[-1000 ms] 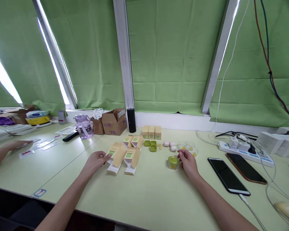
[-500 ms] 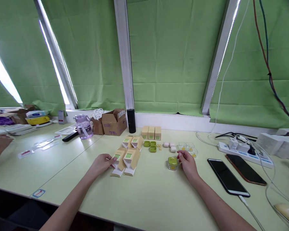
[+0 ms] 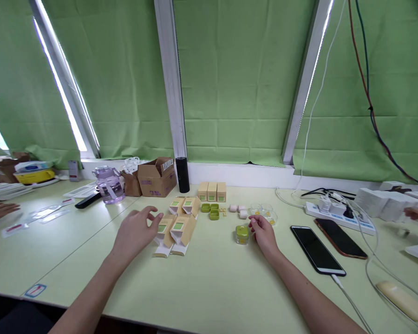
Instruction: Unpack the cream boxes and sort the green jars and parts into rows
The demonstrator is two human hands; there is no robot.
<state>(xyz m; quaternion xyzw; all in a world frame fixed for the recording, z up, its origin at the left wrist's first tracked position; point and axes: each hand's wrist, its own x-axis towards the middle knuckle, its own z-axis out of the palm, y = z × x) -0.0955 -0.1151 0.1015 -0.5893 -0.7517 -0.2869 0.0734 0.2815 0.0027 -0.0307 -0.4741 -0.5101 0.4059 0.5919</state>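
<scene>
My left hand (image 3: 135,232) is raised just left of the small tan boxes, thumb and forefinger apart, holding nothing. Nearest to it is the front-left tan box (image 3: 165,229); this box and several like it stand with white end flaps open towards me. Loosely curled, my right hand (image 3: 264,235) rests on the table just right of a small clear container with a green lid (image 3: 242,233). A narrow gap seems to separate its fingertips from the container. Beyond lie green lids (image 3: 214,215), pinkish-white cylinders (image 3: 243,214), tiny yellow pieces (image 3: 224,212) and clear containers (image 3: 271,218).
Three closed tan boxes (image 3: 212,191) stand at the back beside a black cylinder (image 3: 183,175). A cardboard box (image 3: 156,178) and purple jug (image 3: 109,185) are left. Two phones (image 3: 316,250) and a power strip (image 3: 341,217) lie right. Other people's hands (image 3: 2,212) show at both edges.
My left hand has let go of the front-left tan box and lifted back, its fingers spreading. My right hand stays beside the green-lidded container. The whole view has shifted slightly.
</scene>
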